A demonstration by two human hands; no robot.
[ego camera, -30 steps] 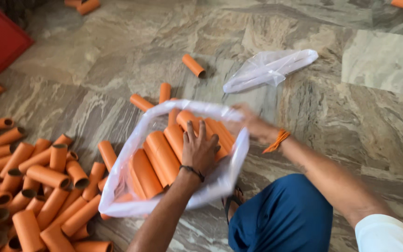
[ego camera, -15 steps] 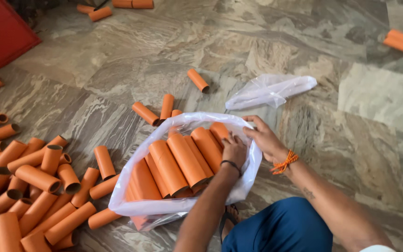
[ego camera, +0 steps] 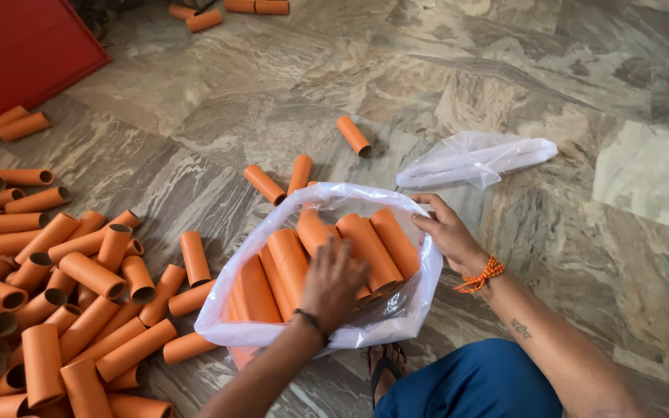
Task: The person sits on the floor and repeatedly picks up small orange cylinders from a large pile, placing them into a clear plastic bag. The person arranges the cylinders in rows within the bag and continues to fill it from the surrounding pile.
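My left hand (ego camera: 333, 282) lies palm-down, fingers spread, on the orange cardboard tubes (ego camera: 327, 251) packed inside the clear thin plastic bag (ego camera: 319, 334). It is not clenched on anything; it presses flat, which I judge keeps the tubes lying side by side in a row rather than rolling over one another. My right hand (ego camera: 447, 232) pinches the far right rim of the bag between thumb and fingers and lifts that edge a little, so the mouth stands wide and the film does not fold over the tubes. An orange thread band sits on that wrist, a dark band on the left one.

The bag rests on the grey-brown veined marble floor (ego camera: 427, 77), just in front of my knee in blue cloth (ego camera: 474, 383), its mouth turned up toward me. The tubes in it lie parallel, ends toward me, tilted slightly to the right.

To the left, a loose heap of orange tubes (ego camera: 48, 294) spreads over the floor, close enough to reach, some touching the bag's left side. A few stray tubes (ego camera: 354, 135) lie beyond the bag. A second, crumpled clear plastic bag (ego camera: 474, 159) lies flat and apart, up and to the right. A red flat panel (ego camera: 17, 46) fills the top left corner.
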